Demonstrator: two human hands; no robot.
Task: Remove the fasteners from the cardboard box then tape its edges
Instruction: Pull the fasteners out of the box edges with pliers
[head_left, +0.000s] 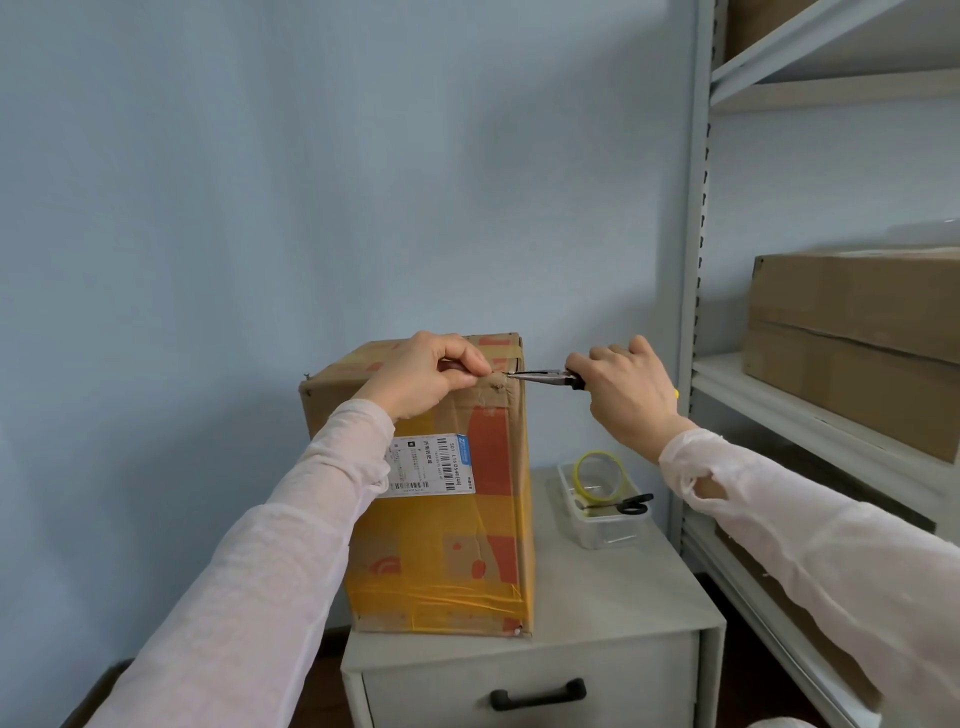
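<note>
The cardboard box (441, 519) stands upright at frame centre on the counter (597, 613). The left hand (426, 374) pinches its top edge in a tight grip. The right hand (628, 384) has its grip clenched round pliers (545, 376), tips at the box's upper right corner. Fastener removal looks underway. Taping seems unstarted, since the tape roll (597, 475) and scissors (623, 504) lie in a tub at lower right.

Hands, 2: left hand (426, 371), right hand (631, 389).
Pliers (545, 375), 1.
Box (441, 545), 1, bearing 1 label (426, 465).
Cabinet (597, 597), 1, with 1 handle (537, 693).
Tub (608, 535), 1.
Tape roll (597, 470), 1.
Scissors (626, 503), 1 pair.
Rack (693, 260), 1.
Stacked on its middle shelf, 2: upper shelf box (857, 296), lower shelf box (852, 395).
Other cartons on the rack only partly seen; count uncertain.
</note>
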